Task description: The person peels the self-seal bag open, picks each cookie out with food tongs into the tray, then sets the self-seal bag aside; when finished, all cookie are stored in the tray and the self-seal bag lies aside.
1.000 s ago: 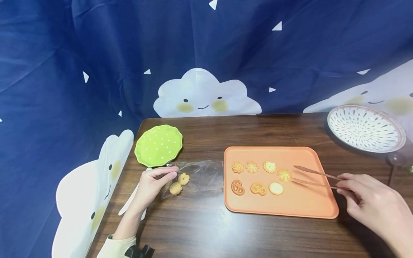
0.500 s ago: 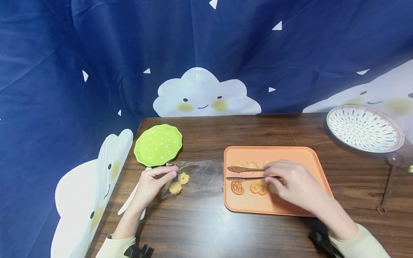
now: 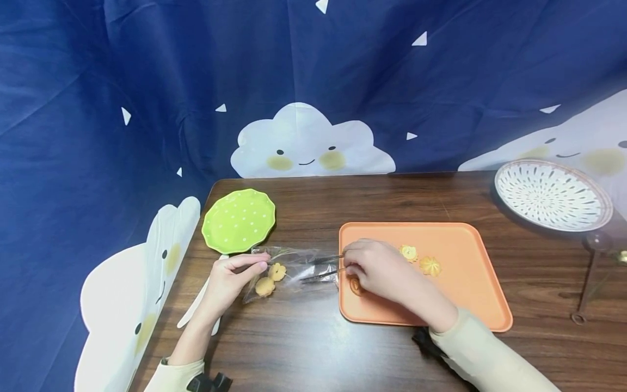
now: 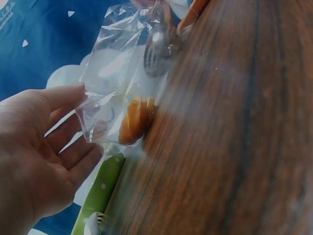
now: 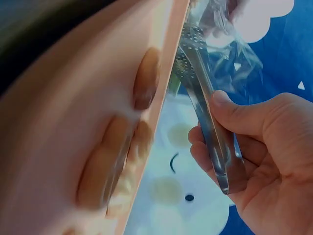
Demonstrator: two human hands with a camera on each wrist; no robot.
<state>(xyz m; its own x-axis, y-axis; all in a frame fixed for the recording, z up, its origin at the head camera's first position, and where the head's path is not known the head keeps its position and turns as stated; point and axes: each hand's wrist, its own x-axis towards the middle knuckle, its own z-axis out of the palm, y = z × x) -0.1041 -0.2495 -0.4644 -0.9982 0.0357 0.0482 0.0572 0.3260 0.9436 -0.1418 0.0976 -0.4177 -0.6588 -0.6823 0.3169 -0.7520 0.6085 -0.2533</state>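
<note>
My left hand (image 3: 240, 277) pinches the near-left end of a clear plastic bag (image 3: 299, 269) lying on the table. Inside that bag are two cookies (image 3: 265, 286), also showing as brown shapes in the left wrist view. My right hand (image 3: 374, 269) grips a pair of metal tongs (image 5: 208, 112) above the left edge of the orange tray (image 3: 470, 305). The tongs' tips (image 4: 155, 58) lie within the bag's right-hand part, spread apart; whether they bear a cookie I cannot tell. Two yellow cookies (image 3: 430, 266) show on the tray, and a pretzel cookie (image 3: 356, 286) is partly hidden under my right hand.
A green dotted plate (image 3: 239, 220) stands behind my left hand, with a white utensil (image 3: 196, 302) beside it. At the back right sits a white patterned plate (image 3: 553, 196). A long brown spoon-like utensil (image 3: 588, 277) lies right of the tray.
My right hand has swept left across the tray with the tongs, whose tips went from the tray's right side into the bag. My left hand has stayed put on the bag.
</note>
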